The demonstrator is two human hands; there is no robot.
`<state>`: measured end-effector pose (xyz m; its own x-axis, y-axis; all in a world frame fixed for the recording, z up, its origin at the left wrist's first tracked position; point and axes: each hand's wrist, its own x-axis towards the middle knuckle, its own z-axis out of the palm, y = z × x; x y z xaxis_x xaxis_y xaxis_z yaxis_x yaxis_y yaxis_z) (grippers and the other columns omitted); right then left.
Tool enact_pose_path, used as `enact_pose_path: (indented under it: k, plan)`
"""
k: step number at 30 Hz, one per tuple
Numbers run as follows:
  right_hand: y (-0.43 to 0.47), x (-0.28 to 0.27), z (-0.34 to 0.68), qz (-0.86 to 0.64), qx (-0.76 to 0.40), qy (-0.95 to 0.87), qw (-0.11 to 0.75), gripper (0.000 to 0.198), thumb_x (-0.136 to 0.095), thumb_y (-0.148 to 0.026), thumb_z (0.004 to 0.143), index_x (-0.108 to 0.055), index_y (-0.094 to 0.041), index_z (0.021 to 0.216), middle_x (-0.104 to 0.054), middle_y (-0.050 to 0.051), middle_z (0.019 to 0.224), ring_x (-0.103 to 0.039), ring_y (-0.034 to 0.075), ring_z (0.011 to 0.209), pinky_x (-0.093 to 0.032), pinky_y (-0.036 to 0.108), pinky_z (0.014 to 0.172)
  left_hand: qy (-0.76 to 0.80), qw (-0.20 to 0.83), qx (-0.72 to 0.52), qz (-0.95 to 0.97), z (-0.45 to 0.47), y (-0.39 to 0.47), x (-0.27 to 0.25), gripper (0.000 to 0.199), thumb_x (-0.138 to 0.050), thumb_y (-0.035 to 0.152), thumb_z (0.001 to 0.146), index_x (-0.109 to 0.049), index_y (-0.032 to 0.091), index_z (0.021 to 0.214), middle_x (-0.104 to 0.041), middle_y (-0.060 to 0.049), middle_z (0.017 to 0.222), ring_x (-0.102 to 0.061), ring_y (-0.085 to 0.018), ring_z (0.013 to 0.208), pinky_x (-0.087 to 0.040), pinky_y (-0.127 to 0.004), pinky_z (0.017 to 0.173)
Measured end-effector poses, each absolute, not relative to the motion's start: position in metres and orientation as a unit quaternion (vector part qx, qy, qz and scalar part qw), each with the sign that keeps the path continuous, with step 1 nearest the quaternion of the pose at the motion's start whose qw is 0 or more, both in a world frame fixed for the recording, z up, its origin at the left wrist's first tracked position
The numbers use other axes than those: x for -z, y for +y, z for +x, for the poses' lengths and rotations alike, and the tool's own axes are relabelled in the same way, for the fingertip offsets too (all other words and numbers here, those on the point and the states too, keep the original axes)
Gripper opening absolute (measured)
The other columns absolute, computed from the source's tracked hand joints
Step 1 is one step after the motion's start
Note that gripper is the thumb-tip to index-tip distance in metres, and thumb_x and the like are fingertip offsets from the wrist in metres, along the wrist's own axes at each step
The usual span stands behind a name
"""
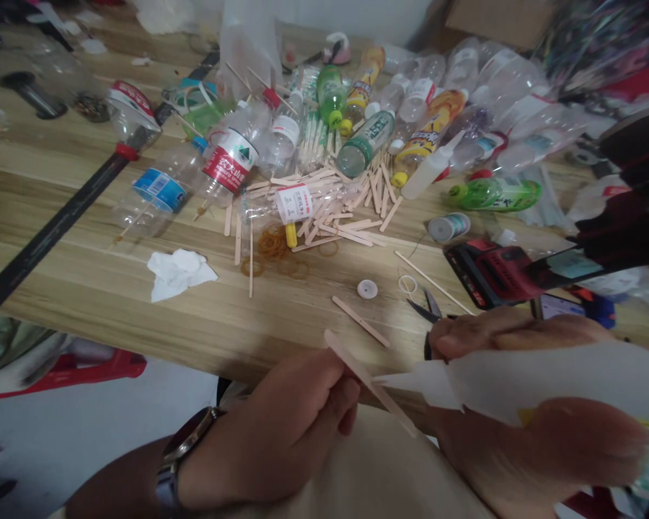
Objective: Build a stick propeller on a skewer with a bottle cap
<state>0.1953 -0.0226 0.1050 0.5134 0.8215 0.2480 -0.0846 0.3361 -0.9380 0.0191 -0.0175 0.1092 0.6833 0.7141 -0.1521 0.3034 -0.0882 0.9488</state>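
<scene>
My left hand, with a watch on its wrist, pinches a wooden craft stick near its middle. The stick slants down to the right, past the table's front edge. My right hand is wrapped round a white glue bottle lying on its side. The bottle's thin nozzle points left and reaches the stick beside my left fingers; whether glue comes out I cannot tell. A second craft stick lies on the table just beyond my hands, close to a small white disc.
Behind my right hand lie scissors and a red-black power tool. Plastic bottles, a pile of craft sticks and rubber bands cover the table's middle. Crumpled tissue lies left. Another glue bottle lies farther back.
</scene>
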Motion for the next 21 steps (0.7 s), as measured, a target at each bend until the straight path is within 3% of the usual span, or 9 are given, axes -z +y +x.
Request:
enact_pose_path:
  k: [4,15,21]
  plan:
    - [-0.019,-0.111,0.191,-0.468,-0.282,-0.406,0.733,0.032,-0.072,-0.059,0.071,-0.066,-0.028,0.071,-0.057,-0.004,0.056,-0.052,0.02,0.052,-0.041,0.035,0.049,0.357,0.581,-0.171,0.712,0.018,-0.016,-0.111,0.026,-0.032,0.02,0.1,-0.047,0.021,0.079,-0.056,0.001,0.077,-0.051,-0.014,0.072,-0.04,-0.027,0.068]
    - [-0.016,-0.116,0.191,-0.484,-0.318,-0.346,0.738,0.03,-0.08,-0.059,0.06,-0.068,-0.032,0.068,-0.056,-0.005,0.056,-0.049,0.019,0.056,-0.041,0.033,0.055,0.36,0.578,-0.171,0.712,0.018,-0.016,-0.109,0.024,-0.036,0.016,0.098,-0.05,0.021,0.079,-0.059,0.003,0.077,-0.053,-0.013,0.072,-0.04,-0.025,0.068]
    - [-0.012,-0.115,0.196,-0.518,-0.377,-0.255,0.724,0.036,-0.079,-0.059,0.058,-0.064,-0.026,0.061,-0.056,-0.003,0.058,-0.049,0.015,0.054,-0.038,0.025,0.043,0.399,0.585,-0.2,0.677,0.017,-0.017,-0.108,0.027,-0.036,0.022,0.1,-0.052,0.021,0.079,-0.059,0.004,0.076,-0.054,-0.012,0.07,-0.041,-0.024,0.067]
